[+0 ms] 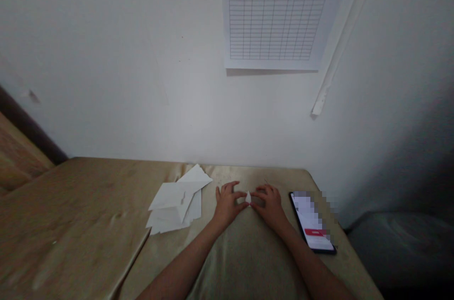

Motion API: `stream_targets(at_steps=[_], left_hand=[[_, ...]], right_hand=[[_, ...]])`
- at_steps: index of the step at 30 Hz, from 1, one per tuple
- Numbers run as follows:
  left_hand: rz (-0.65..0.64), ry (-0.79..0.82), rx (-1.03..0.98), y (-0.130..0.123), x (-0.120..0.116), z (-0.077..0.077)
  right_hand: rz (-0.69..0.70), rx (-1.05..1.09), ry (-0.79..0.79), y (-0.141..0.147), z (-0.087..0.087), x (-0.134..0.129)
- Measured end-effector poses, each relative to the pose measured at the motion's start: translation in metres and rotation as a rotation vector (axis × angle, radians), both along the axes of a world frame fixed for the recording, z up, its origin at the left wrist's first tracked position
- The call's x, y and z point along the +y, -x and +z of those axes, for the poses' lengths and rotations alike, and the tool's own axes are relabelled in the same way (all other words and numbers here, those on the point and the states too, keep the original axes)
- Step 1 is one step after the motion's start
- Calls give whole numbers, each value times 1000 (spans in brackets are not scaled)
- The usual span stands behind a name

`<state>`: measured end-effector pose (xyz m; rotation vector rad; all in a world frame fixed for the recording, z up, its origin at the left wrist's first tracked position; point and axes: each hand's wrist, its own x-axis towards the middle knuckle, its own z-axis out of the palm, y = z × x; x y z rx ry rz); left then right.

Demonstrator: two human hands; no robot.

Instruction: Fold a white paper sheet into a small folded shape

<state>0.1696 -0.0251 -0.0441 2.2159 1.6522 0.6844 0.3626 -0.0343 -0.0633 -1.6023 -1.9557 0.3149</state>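
A small pointed piece of white paper (pixel 248 198) stands between my two hands above the brown covered surface (pixel 244 252). My left hand (pixel 227 201) pinches its left side between thumb and index finger, with the other fingers spread. From the right, my right hand (pixel 268 201) pinches the same piece with thumb and index finger, the other fingers curled. Several loose white paper sheets (pixel 173 196) lie overlapping to the left of my left hand. The folds of the small piece are too small to make out.
A phone (pixel 314 224) with a lit screen lies right of my right hand. The white wall (pixel 142 77) rises behind the surface and bears a printed table sheet (pixel 273 23) and a white strip (pixel 336 54). A wooden piece (pixel 21 153) is at the far left.
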Motion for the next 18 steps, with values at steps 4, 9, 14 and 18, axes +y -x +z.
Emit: stream_targets(at_steps=[4,9,14,18], left_hand=[[16,32,-10,-1,0,1],[21,43,-26,-2,1,2],[24,41,-52,-2,0,2],[25,33,-63,-3,1,1]], right_hand=[[-8,-27,-18,0,-1,1],[6,-25,-20,0,-2,3],[14,9,-46,-1,-4,3],[42,26,-47,0,-3,2]])
